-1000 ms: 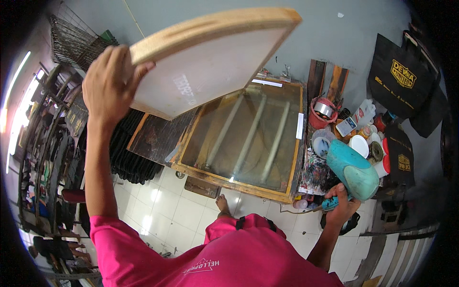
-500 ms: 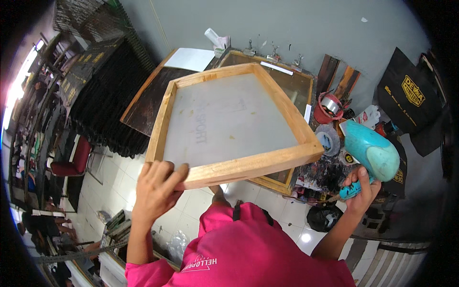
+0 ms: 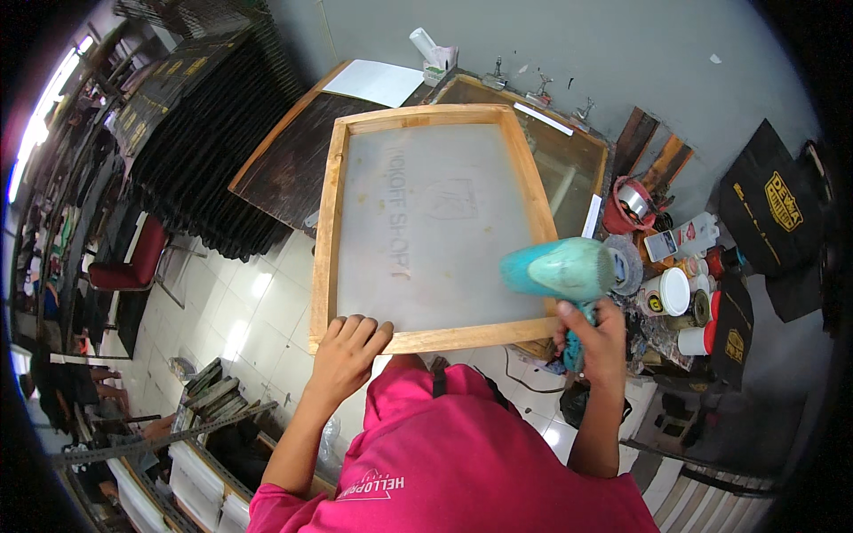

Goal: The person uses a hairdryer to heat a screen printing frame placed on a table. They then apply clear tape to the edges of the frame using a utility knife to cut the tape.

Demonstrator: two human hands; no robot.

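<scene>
My left hand (image 3: 351, 360) is closed round the near left part of a wooden screen-printing frame (image 3: 330, 235), fingers over the rim. Tight across that frame is a pale mesh (image 3: 426, 240) with faint lettering, a small boxed mark and some yellowish spots. My right hand (image 3: 593, 342) grips the handle of a turquoise hair dryer (image 3: 560, 269). The dryer is over the frame's near right corner, its nozzle end pointing left across the mesh. Whether it touches the frame I cannot tell.
Behind the frame stands a table with a dark wooden board (image 3: 283, 173), a white sheet (image 3: 373, 83) and a glass-topped panel (image 3: 569, 173) with clamps. Tubs and bottles (image 3: 673, 291) crowd the right. Stacked black bags (image 3: 204, 115) and a red chair (image 3: 133, 262) are left.
The hair dryer has swung left from beside the frame to above its near right corner. The frame has turned and levelled, showing more of the mesh. My left hand keeps its hold.
</scene>
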